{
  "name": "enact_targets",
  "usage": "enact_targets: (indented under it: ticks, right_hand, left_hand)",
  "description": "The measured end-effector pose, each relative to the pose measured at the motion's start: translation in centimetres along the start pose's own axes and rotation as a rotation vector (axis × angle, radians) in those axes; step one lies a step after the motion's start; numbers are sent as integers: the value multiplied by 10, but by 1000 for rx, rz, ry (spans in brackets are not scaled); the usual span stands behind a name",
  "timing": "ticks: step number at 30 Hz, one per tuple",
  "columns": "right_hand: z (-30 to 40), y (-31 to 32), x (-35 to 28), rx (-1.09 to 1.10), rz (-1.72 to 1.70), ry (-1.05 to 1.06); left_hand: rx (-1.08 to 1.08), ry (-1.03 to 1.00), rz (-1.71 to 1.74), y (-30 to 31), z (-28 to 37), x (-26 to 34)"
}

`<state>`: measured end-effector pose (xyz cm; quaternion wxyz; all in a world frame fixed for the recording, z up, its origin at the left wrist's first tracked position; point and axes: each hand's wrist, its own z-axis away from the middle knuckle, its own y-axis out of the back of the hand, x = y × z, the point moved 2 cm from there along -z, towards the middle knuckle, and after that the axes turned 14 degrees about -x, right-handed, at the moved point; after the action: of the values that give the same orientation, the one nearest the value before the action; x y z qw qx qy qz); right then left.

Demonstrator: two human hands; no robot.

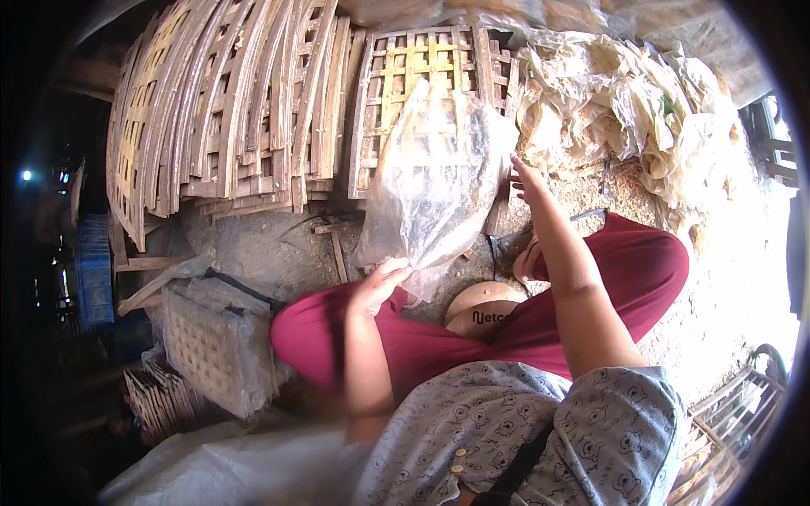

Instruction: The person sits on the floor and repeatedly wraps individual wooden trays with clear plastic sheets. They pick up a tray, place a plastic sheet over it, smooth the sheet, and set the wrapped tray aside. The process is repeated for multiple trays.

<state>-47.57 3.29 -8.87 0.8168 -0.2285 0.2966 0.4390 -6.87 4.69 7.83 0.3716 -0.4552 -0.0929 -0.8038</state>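
A clear plastic bag (443, 171), puffed out wide at its far part and gathered at its near end, hangs in front of me over a wooden lattice tray (380, 95). My left hand (383, 284) pinches the gathered end between thumb and fingers. My right hand (526, 180) is up beside the bag's right edge, fingers spread apart; no object shows in it. What the bag holds, if anything, cannot be made out.
Many wooden lattice trays (253, 114) stand stacked at the upper left. Crumpled plastic sheets (588, 95) lie at the upper right. A plastic-wrapped tray bundle (215, 345) stands at the left, near a blue crate (95, 272). A round stool (484, 303) is between my legs.
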Motion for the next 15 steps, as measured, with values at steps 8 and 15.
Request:
enact_targets:
  ticks: [8,15]
  right_hand:
    - [43,-40,6,-39,-270,-12]
    - [112,-87,15,-465,-758,-6]
  left_hand:
    - [-47,-316,298,-47,34,24]
    - [-192,-628,389,-76,46,45]
